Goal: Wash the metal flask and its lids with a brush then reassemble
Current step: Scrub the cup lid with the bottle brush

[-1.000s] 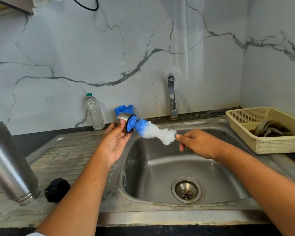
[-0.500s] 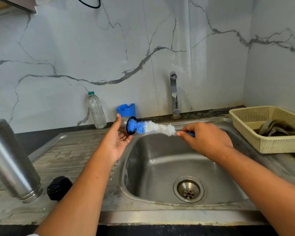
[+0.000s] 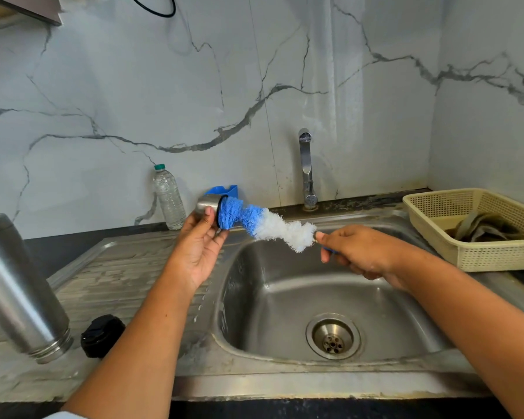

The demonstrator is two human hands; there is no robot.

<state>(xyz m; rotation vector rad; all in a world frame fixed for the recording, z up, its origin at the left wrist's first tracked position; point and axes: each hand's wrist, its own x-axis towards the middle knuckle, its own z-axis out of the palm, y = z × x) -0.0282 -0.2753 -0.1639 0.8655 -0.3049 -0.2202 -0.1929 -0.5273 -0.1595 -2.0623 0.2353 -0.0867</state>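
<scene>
Steel cup lid (image 3: 207, 204) above the sink basin's (image 3: 285, 300) back-left corner, held by left hand (image 3: 198, 247). Bottle brush (image 3: 270, 225), blue tip inside the lid. Right hand (image 3: 359, 252) grips the brush handle over the basin. Steel flask (image 3: 18, 285), mouth down, and black inner lid (image 3: 102, 335) on the surface left of the basin.

We see a bright, even, soft light with faint, diffuse shadows. A pale vertical sheen runs down the marble wall (image 3: 345, 86) at about 1 o'clock, and the sink (image 3: 254, 300) carries mild glare inside its basin. At 9 o'clock the steel flask (image 3: 18, 282) shows streaked highlights and leans with wide-angle bending. The sink's front rim bows at 6 o'clock. The brush (image 3: 273, 228) bristles look slightly soft.
</scene>
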